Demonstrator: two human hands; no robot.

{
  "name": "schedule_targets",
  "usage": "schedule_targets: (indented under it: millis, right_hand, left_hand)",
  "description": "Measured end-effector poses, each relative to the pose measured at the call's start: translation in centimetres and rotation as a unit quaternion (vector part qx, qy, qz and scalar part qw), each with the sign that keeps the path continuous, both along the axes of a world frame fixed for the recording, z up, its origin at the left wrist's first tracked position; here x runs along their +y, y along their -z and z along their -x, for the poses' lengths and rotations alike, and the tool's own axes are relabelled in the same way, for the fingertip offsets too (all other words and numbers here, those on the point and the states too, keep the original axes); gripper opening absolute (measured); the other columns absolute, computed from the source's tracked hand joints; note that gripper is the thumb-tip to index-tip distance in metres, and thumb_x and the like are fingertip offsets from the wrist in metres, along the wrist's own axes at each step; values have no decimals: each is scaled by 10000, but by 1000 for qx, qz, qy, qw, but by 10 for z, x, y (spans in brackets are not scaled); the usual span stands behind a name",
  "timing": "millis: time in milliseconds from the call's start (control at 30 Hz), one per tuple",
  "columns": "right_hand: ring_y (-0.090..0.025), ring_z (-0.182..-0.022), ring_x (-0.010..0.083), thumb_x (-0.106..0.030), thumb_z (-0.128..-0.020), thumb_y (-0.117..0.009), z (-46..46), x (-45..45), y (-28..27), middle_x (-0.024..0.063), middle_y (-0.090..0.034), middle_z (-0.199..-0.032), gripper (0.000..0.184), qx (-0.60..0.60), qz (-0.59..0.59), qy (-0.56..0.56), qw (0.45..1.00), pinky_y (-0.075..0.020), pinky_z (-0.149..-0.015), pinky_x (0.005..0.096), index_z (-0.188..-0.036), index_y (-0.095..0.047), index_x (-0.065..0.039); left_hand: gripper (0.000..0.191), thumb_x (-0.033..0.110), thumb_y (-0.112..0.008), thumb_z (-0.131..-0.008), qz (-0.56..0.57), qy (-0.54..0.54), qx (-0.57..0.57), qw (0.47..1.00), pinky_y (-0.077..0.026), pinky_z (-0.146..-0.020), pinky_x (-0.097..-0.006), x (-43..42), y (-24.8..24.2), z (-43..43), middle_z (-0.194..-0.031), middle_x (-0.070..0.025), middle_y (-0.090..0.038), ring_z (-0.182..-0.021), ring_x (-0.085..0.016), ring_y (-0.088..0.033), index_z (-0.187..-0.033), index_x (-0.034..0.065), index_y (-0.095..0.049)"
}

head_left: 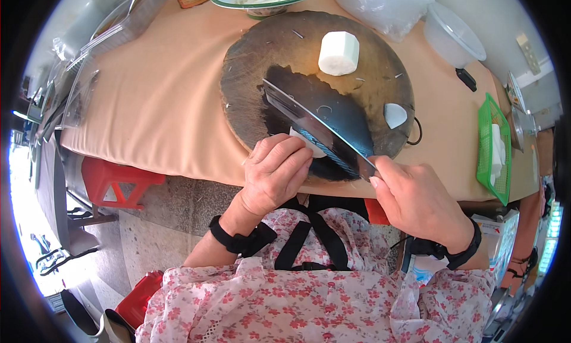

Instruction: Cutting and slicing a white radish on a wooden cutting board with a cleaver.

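My right hand (pixel 412 195) grips the handle end of a broad-bladed kitchen cleaver (pixel 319 126), its blade slanting up and left over a round wooden chopping block (pixel 250 57). Close to the blade, my left hand (pixel 279 169) rests with curled fingers on a white vegetable piece (pixel 314 145), mostly hidden under the fingers and the blade. Farther back on the block stands a thick peeled white chunk (pixel 339 53), possibly radish. A flat white offcut (pixel 395 116) lies near the block's right edge. Thin shreds are scattered about, and the block's near part is wet and dark.
Behind the block is a green-rimmed bowl (pixel 263 4) of white shreds. A plastic bag (pixel 386 8), a translucent tub (pixel 453 35) and a green basket (pixel 482 151) stand to the right. Clear plastic containers (pixel 111 37) are at left. A red stool (pixel 120 182) is below the cloth-covered table (pixel 156 93).
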State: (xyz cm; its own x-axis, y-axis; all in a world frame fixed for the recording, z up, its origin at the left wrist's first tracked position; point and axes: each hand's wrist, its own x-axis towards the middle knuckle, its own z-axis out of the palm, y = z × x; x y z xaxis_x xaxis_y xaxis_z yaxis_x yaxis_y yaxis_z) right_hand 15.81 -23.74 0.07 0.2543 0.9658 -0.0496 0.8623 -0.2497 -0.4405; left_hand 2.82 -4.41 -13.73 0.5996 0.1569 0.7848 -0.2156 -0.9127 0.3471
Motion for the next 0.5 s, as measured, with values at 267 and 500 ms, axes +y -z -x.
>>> schedule_targets:
  millis: [267,500]
  right_hand:
    - [-642,-594,328,-59,-896,-596,0,-6,2,159,-611,-664,225,-17,-2,-28,999,-495,-512,408,-1089,-538,41]
    - [-645,-596,312,-53,-886,-606,2,-9,4,145,-621,-693,221,-22,-8,-32,999,-499,-510,387,-1083,-550,31]
  left_hand:
    - [263,-34,-761,-689,-1,-5,4,1000,-530,-791,-367,-1,1,1,-995,-99,-653,-922,-296,-632,-939,21,-701]
    - [262,-36,-764,-680,0,-4,7,1000,-532,-784,-370,-1,-2,0,-992,-104,-654,-920,-302,-632,-929,16,-702]
